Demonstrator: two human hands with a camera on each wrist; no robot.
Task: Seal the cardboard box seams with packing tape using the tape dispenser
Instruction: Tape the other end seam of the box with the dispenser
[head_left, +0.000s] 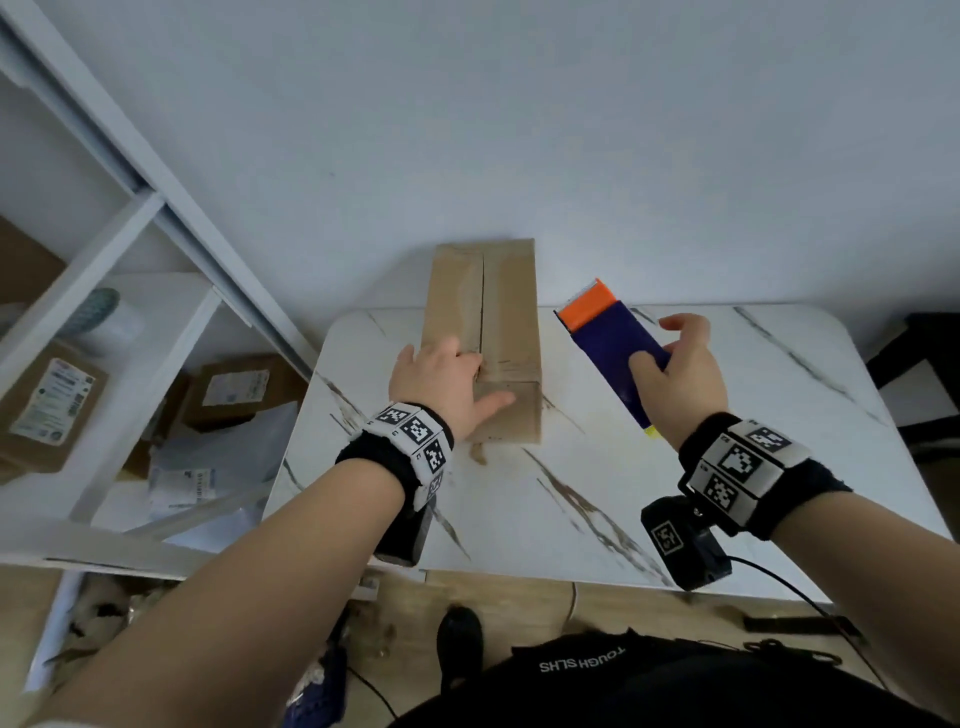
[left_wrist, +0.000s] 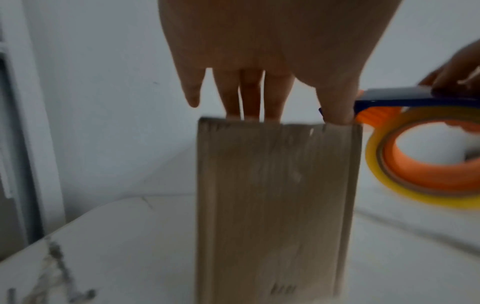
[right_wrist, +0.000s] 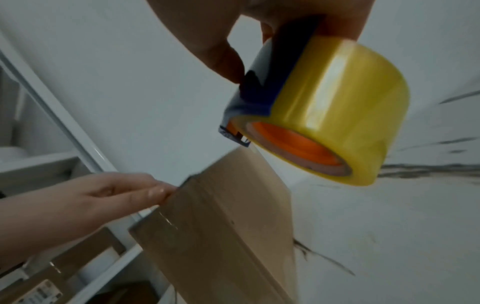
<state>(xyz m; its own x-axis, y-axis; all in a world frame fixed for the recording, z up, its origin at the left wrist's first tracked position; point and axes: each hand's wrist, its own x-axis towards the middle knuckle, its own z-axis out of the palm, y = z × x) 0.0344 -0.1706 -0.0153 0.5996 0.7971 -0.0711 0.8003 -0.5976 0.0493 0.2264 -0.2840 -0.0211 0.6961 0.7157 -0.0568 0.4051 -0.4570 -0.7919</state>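
A long brown cardboard box (head_left: 483, 322) lies lengthwise on the marble table, with a dark seam down the middle of its top. My left hand (head_left: 467, 374) rests on its near end, fingers flat on top and thumb stretched across the end face. The left wrist view shows those fingers (left_wrist: 249, 96) lying straight to the box (left_wrist: 272, 195) edge. My right hand (head_left: 670, 358) grips a blue and orange tape dispenser (head_left: 608, 338) in the air to the right of the box, apart from it. Its yellowish tape roll (right_wrist: 337, 107) hangs over the box (right_wrist: 221, 226).
The white marble table (head_left: 675, 493) ends against a plain wall close behind the box. A white shelf unit (head_left: 130, 322) stands at the left, with several labelled parcels (head_left: 47, 405) on it. A cable runs from my right wrist camera (head_left: 685, 545) past the table's front edge.
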